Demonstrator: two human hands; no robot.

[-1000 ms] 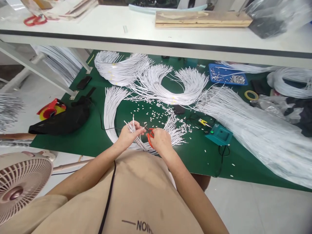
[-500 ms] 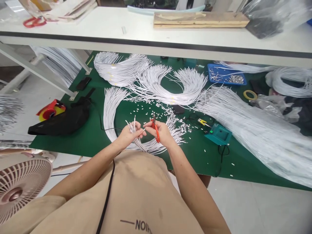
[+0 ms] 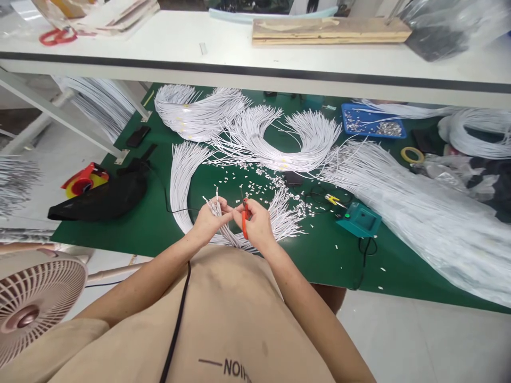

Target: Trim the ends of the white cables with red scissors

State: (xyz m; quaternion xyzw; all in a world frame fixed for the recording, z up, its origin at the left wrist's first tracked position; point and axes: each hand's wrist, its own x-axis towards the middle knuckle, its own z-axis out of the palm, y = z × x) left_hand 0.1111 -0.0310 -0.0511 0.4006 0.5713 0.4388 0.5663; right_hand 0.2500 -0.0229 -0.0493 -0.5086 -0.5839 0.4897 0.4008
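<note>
My left hand (image 3: 213, 217) is closed around several white cables (image 3: 216, 206), whose ends stick up past the fingers. In my right hand (image 3: 256, 222) is a pair of red-handled pliers or snips (image 3: 245, 219), its dark jaws pointing away from me. The fingertips of both hands meet over the table, and what lies between them is too small to make out. A curved bundle of white cables (image 3: 180, 183) lies around and beneath the hands. Many small white bits (image 3: 259, 186) are scattered just beyond them.
More cable bundles (image 3: 275, 146) lie at the back of the green table (image 3: 315, 255). To the right are a teal device (image 3: 361, 219), yellow-handled pliers (image 3: 333, 200) and a blue tray (image 3: 373, 121) of small parts. A tape dispenser (image 3: 85, 180) and black pouch (image 3: 99, 199) lie left. A white shelf (image 3: 179, 42) overhangs.
My right hand has moved left with the red-handled tool, closer against the left hand. The left hand has barely shifted and keeps its cables.
</note>
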